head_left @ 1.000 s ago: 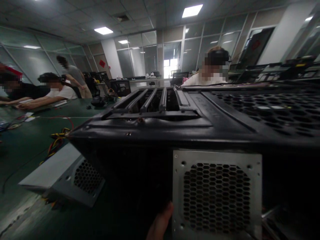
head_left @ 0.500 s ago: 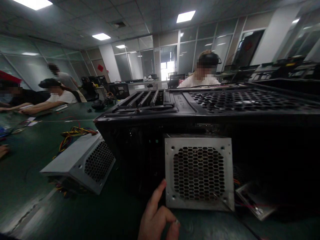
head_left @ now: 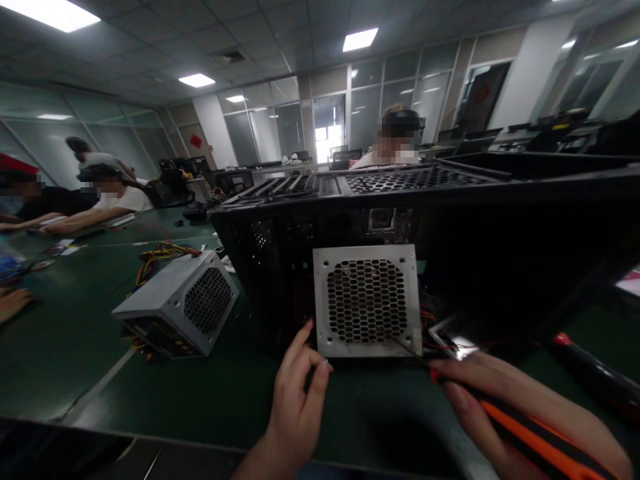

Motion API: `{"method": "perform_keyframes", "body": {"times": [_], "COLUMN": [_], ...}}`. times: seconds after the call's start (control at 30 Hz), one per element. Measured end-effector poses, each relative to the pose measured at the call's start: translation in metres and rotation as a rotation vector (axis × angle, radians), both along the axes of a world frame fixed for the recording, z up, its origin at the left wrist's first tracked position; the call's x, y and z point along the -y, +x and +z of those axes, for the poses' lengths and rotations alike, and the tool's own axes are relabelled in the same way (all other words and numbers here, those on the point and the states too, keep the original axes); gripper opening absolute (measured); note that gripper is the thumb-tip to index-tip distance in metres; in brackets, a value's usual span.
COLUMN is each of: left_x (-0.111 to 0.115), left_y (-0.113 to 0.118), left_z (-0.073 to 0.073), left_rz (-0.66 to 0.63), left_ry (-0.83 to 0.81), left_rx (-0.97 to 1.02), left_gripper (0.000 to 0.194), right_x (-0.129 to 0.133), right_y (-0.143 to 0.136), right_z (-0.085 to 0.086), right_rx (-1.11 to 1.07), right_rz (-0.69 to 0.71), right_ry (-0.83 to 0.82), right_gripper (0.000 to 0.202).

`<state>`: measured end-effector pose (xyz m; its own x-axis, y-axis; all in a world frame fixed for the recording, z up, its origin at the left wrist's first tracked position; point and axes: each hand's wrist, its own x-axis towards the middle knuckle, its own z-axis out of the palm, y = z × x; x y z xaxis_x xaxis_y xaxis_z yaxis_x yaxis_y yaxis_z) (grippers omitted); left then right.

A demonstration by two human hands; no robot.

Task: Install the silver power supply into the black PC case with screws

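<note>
A grey power supply (head_left: pixel 367 255) with a honeycomb grille faces me at the open side of a black computer case (head_left: pixel 500 200). My left hand (head_left: pixel 300 393) is below it, index finger stretched to its lower left edge. The thumb lies close to the other fingers, and no held object can be made out. My right hand (head_left: pixel 520 400) is closed around the orange and black handle of a screwdriver (head_left: pixel 525 420). Its thin shaft points left, and the tip reaches the lower right of the grille.
A second power supply (head_left: pixel 175 307) with bundled coloured cables stands on the green table (head_left: pixel 200 400) to the left. At the right lies a red-tipped black tool handle (head_left: pixel 595 373). Several people sit or stand beyond, one (head_left: pixel 395 140) behind the case.
The view has pulled back and up, so the case and power supply look smaller. My right hand and the screwdriver handle have come into view. My left hand stays by the power supply's edge.
</note>
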<state>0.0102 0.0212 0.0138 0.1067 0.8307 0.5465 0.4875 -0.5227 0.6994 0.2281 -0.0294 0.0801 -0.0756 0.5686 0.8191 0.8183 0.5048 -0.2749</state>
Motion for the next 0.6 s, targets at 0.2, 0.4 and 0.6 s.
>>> {"method": "perform_keyframes", "body": {"times": [0.2,0.4,0.6], "left_x": [0.0,-0.001,-0.002], "left_y": [0.001,0.0,0.0], "left_z": [0.002,0.001,-0.004], "left_rz": [0.015,0.018,0.024], "left_ry": [-0.023,-0.062,-0.066], "left_rx": [-0.008,-0.035,-0.037], "left_gripper": [0.027,0.029,0.028], "right_x": [-0.012,-0.018,-0.016], "right_y": [-0.01,-0.023,-0.031], "right_z": [0.006,0.008,-0.012], "right_rx": [0.009,0.141,0.296], "right_rz": [0.188,0.266,0.198], "right_ry": [-0.082,-0.064,0.07], "right_gripper": [0.012,0.012,0.028]}}
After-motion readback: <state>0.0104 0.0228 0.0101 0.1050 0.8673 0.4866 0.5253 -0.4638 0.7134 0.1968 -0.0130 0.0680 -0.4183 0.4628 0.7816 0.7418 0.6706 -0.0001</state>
